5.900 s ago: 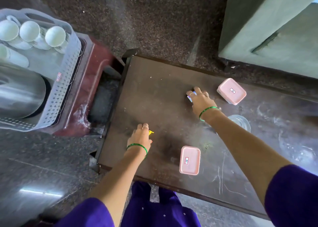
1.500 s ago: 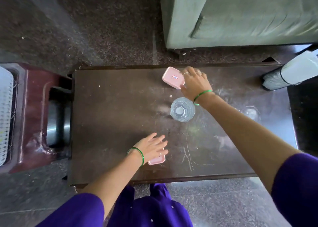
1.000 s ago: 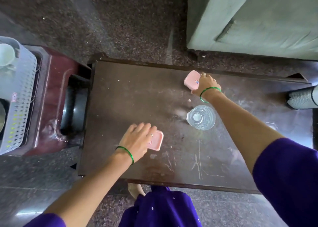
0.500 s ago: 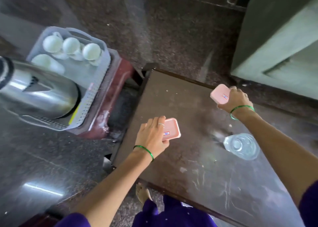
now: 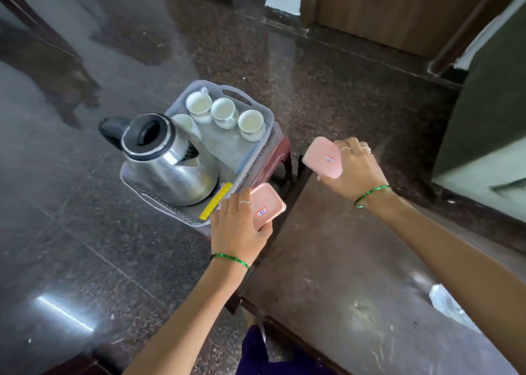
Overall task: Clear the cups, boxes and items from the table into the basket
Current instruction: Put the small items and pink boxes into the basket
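My left hand (image 5: 236, 226) holds a pink lidded box (image 5: 267, 205) over the near right corner of the grey basket (image 5: 256, 101). Higher and to the right, my right hand (image 5: 353, 170) grips a second pink box (image 5: 323, 157) in the air beside the basket's right side, above the table's left end. The basket stands on a red stool (image 5: 274, 158) and holds several white cups (image 5: 223, 111), a steel kettle (image 5: 168, 161) and a yellow item (image 5: 216, 201). A clear glass (image 5: 448, 303) stays on the dark table (image 5: 327, 261), partly behind my right forearm.
Polished dark stone floor surrounds the stool and table. A green sofa (image 5: 484, 118) stands at the right, a wooden door (image 5: 384, 7) at the back. The kettle fills the basket's near half; bare basket floor shows between kettle and cups.
Both hands lifted their pink boxes off the table and carried them left toward the basket. The view swung left, so the whole basket is in sight now.
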Demonstrator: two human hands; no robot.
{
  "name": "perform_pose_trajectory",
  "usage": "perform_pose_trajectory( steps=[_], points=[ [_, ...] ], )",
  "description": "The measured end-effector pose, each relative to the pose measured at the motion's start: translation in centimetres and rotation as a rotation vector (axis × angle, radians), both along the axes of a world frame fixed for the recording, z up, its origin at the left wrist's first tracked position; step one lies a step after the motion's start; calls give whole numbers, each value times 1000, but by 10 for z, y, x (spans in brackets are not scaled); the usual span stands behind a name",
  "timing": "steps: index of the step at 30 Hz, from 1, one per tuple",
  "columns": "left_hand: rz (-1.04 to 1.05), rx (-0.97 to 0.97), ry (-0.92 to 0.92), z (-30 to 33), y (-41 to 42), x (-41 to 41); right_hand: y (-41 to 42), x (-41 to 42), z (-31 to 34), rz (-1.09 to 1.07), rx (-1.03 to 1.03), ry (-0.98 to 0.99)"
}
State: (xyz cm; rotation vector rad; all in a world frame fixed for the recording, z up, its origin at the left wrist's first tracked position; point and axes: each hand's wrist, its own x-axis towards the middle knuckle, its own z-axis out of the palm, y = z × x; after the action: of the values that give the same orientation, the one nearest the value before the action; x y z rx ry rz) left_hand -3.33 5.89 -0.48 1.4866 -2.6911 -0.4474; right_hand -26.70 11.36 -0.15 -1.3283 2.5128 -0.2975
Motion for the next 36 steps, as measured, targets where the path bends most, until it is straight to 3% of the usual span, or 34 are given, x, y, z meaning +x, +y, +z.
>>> perform_pose_trajectory(
  steps=[7,14,36],
  points=[
    [42,18,53,4,-43,31,-109,73,20,165,-173,32],
    [44,89,70,0,-69,53,-178,111,0,232,16,53],
    [-62,157,-4,-16,-94,49,-239,123,-48,255,145,94]
  ],
)
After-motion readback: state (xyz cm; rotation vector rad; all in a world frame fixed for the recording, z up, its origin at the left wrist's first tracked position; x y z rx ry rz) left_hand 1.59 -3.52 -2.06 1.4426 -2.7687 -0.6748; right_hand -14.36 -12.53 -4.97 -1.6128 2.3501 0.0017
